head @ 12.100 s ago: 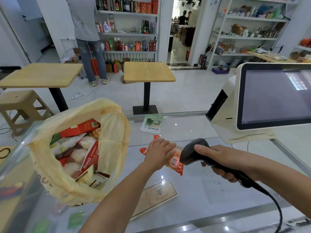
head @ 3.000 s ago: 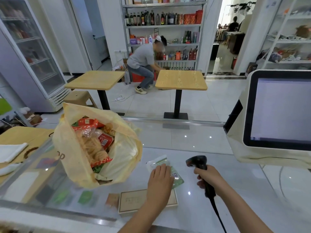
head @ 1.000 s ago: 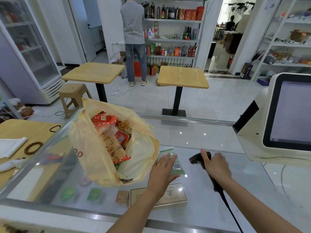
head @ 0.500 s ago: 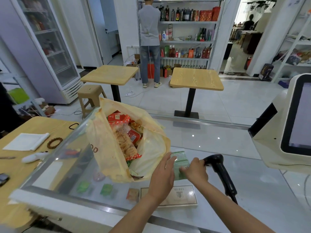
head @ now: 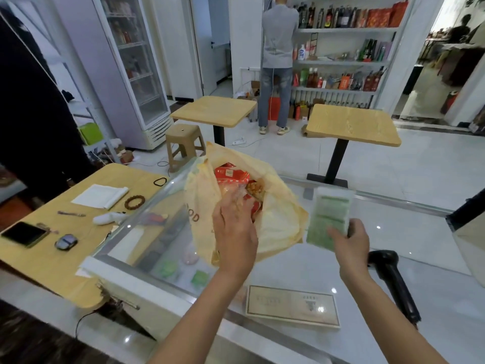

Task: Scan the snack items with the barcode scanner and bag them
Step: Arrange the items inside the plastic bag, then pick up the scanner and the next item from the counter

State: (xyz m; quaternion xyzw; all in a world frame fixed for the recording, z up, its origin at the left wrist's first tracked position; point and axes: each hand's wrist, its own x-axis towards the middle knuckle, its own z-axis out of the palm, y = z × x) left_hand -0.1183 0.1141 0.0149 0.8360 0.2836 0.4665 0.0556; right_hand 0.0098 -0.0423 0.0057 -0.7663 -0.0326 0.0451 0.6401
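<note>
A yellow plastic bag (head: 199, 206) stands on the glass counter (head: 393, 227), stuffed with red snack packs (head: 231, 176). My left hand (head: 235, 232) reaches into the bag's mouth with its fingers spread against the snacks; whether it grips anything is hidden. My right hand (head: 349, 248) holds a green and white snack packet (head: 328, 219) upright, just right of the bag. The black barcode scanner (head: 391, 279) lies on the counter at the lower right, with no hand on it.
A flat printed card (head: 292, 306) lies under the counter glass near me. The side table on the left holds a phone (head: 25, 233), a mouse (head: 65, 243), a bracelet (head: 134, 202) and paper (head: 101, 195). A person (head: 277, 61) stands at the far shelves.
My right hand has lifted the green packet off the counter and raised it beside the bag. My left hand moved from the packet into the bag's opening. The scanner stays on the counter.
</note>
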